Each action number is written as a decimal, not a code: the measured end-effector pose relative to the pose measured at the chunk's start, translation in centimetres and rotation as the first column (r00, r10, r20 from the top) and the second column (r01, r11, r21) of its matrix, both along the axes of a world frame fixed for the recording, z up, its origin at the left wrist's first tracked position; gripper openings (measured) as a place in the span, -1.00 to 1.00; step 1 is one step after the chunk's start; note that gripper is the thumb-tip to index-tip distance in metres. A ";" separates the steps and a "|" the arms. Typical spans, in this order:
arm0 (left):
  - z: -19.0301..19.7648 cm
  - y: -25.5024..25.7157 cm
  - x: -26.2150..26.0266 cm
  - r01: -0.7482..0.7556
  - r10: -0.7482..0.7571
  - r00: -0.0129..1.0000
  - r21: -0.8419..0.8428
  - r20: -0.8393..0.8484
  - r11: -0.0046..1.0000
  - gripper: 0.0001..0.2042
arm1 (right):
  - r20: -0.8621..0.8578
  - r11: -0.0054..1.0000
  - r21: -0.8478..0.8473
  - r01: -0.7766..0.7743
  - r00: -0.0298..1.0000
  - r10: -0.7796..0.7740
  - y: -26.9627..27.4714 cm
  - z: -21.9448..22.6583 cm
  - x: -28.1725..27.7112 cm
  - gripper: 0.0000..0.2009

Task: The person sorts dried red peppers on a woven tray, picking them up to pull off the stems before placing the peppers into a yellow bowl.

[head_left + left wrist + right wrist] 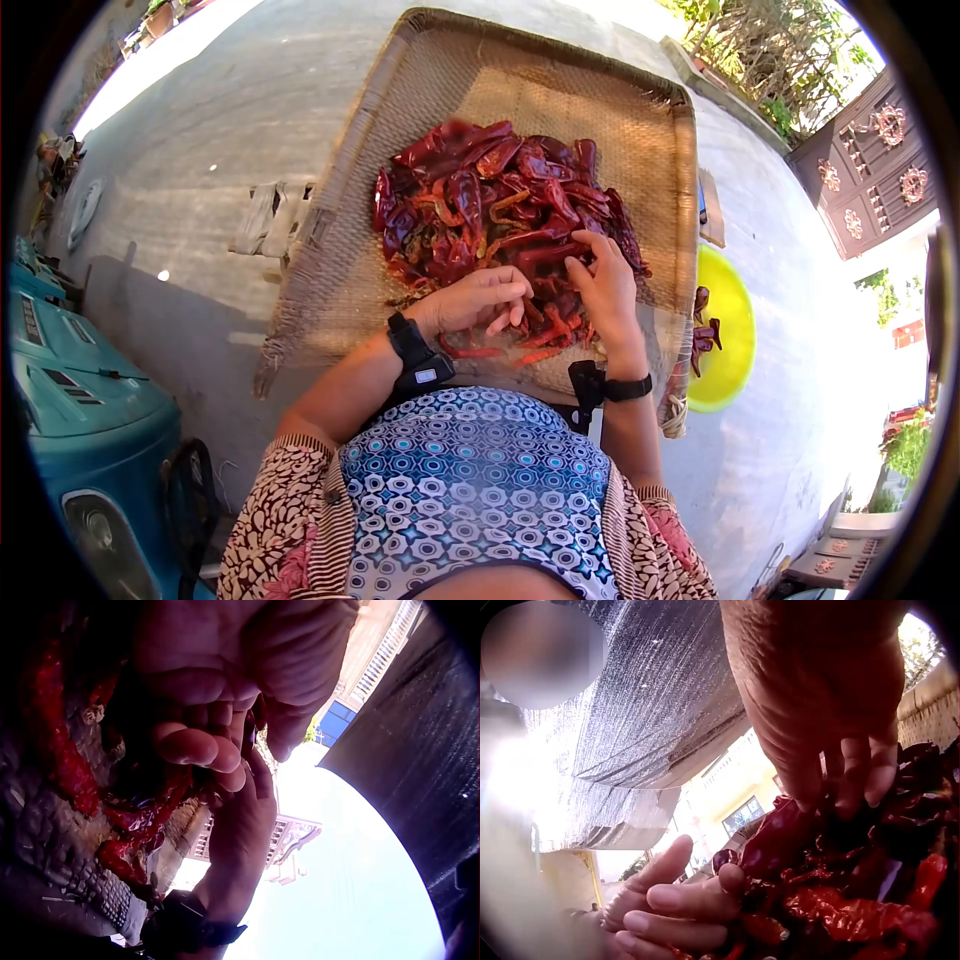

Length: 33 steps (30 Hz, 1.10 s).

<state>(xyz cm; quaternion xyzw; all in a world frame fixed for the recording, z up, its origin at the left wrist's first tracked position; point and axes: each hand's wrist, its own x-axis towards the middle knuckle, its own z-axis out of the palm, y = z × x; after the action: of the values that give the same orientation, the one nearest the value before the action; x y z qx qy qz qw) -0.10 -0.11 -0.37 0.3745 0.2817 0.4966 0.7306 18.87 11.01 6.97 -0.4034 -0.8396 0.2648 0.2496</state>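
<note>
A heap of dried red chili peppers (470, 200) lies on a woven tray (350, 190), glossy dark red with some orange, wrinkled ones. My right hand (612, 290) is over the heap's near right side, thumb and index finger pinching the end of a dark red chili pepper (780, 836). My left hand (480, 300) hovers at the near edge of the heap, fingers loosely bent with nothing between them. In the left wrist view, its fingertips (187, 746) hang above the peppers. Loose bright red pieces (545, 345) lie below the hands.
A yellow-green basin (735, 330) with several dark peppers stands right of the tray. At the left is a teal vehicle (95, 400). A light wooden piece (268, 220) sticks out beside the tray's left rim, over the concrete floor (200, 250).
</note>
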 end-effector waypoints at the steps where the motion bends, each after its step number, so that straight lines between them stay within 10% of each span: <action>1: -0.1 0.0 0.0 -0.007 0.008 1.000 -0.004 0.017 1.000 -0.71 | 0.033 0.999 -0.031 0.011 0.999 -0.010 -0.3 0.4 -0.2 -0.69; 7: 0.3 -0.2 0.1 -0.043 0.046 0.997 -0.049 0.062 0.998 -0.65 | -0.378 0.930 -0.364 -0.052 0.921 -0.097 -1.8 -0.4 1.2 -0.79; 18: -0.1 -0.1 -0.2 0.042 -0.044 0.999 -0.052 -0.029 0.998 -0.73 | -0.355 0.763 -0.586 -0.273 0.933 0.062 -4.4 -2.3 3.6 -0.86; 24: 0.5 -0.1 -0.3 0.020 -0.019 0.999 0.023 -0.037 1.000 -0.68 | -0.399 0.823 -0.556 -0.114 0.906 -0.144 -2.4 -0.7 8.1 -0.82; 30: 0.1 0.0 -0.2 0.023 -0.022 0.999 0.024 -0.025 0.999 -0.67 | -0.785 0.748 -0.618 -0.242 0.237 -0.572 0.5 -0.8 12.3 -0.73; 33: 0.1 0.0 -0.3 0.042 -0.042 0.999 0.021 -0.015 0.999 -0.68 | -0.646 0.784 -0.615 -0.085 0.625 -0.439 0.3 -1.0 10.4 -0.70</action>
<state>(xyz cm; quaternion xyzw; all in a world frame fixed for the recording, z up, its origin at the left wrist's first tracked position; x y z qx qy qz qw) -0.36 -0.08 -0.24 0.3917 0.2737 0.4816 0.7347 29.28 11.26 5.93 -0.3955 -0.4807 0.6289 0.4658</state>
